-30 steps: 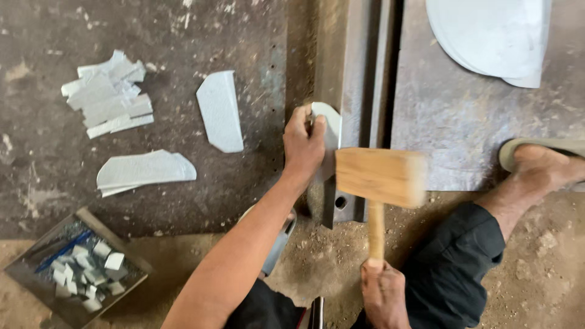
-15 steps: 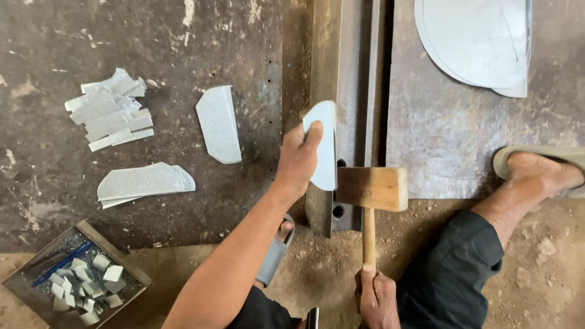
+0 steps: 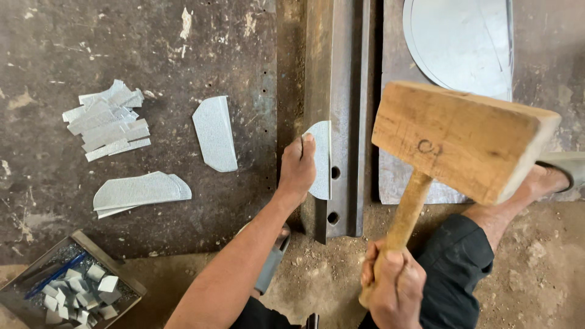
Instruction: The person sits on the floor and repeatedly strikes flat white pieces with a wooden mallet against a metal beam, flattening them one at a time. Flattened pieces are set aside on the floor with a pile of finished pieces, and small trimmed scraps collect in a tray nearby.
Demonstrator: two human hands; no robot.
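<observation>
My left hand [image 3: 297, 170] presses a small curved sheet-metal piece [image 3: 320, 157] against the edge of a long steel rail [image 3: 339, 91] lying on the floor. My right hand [image 3: 393, 287] grips the handle of a large wooden mallet [image 3: 460, 139], which is raised high, close to the camera, to the right of the rail. The mallet head hangs above the rail's right side and hides part of the floor plate and my foot.
A cut sheet-metal piece [image 3: 215, 133], a stack of curved pieces [image 3: 140, 192] and a pile of offcut strips [image 3: 108, 120] lie left of the rail. A metal tray [image 3: 125, 275] holds small scraps at bottom left. A round metal sheet [image 3: 460, 42] lies top right. My sandalled foot [image 3: 557, 173] rests at right.
The mallet has swung up from the rail toward the camera. My left hand slid slightly lower on the metal piece, still holding it against the rail.
</observation>
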